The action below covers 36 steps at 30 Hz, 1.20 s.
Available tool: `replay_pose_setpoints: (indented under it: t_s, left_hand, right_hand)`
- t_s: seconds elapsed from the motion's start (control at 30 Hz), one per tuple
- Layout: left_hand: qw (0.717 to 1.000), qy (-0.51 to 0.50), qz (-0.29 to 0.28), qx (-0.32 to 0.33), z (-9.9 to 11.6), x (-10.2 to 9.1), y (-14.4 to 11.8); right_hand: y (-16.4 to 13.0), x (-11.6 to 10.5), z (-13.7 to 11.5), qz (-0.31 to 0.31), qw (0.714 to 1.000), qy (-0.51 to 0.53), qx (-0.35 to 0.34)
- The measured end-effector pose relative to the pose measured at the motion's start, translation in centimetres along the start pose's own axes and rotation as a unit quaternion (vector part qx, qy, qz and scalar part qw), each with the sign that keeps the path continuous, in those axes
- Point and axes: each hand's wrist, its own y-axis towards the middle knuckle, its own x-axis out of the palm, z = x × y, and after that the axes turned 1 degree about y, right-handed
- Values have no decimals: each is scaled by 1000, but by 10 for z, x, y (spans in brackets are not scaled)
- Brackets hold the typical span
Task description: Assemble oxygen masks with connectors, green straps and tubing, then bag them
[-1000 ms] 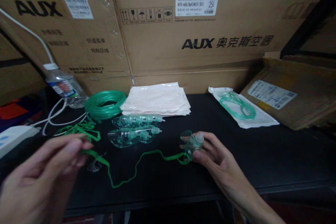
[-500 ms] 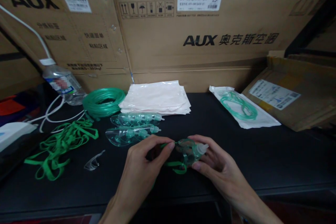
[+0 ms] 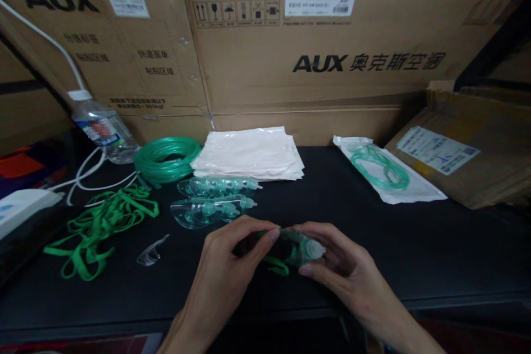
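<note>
Above the front of the black table, my right hand (image 3: 338,257) is closed round a clear green oxygen mask (image 3: 299,248), its whitish connector (image 3: 315,249) pointing toward me and to the right. My left hand (image 3: 240,251) pinches a green elastic strap (image 3: 277,266) at the mask's left edge between thumb and forefinger. Part of the strap hangs in a loop below the fingers. The exact spot where strap and mask meet is hidden by my fingertips. Just beyond my left hand lie two rows of nested green masks (image 3: 213,211).
To the left are a heap of green straps (image 3: 103,227), a small clear plastic piece (image 3: 152,251), coiled green tubing (image 3: 168,159) and a bottle (image 3: 103,130). White pouches (image 3: 249,154) lie at the back. A bagged tube set (image 3: 385,171) leans by a carton (image 3: 464,144) at right.
The mask has turned in my right hand, so its connector now faces more toward me. My left hand still pinches the strap. The whole view has shifted slightly.
</note>
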Motion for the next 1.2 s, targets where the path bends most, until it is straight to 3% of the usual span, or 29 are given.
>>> replay_pose_setpoints:
  t_s: [0.43,0.67,0.83,1.2]
  left_hand:
    - [995,-26,-15,90,-6,2,-2]
    - [983,32,5,180,-2,3,-3]
    - [968,82,6,237,-1,5,-3]
    - [954,96,-6,284,0,5,-5]
  right_hand:
    - [-9,-1,0,-41,998,-47,-20]
    - [-5,-11,7,3,999,-36,-41]
    - [-1,-3,1,43,996,-72,-27]
    - [4,-2,7,29,997,-53,-39]
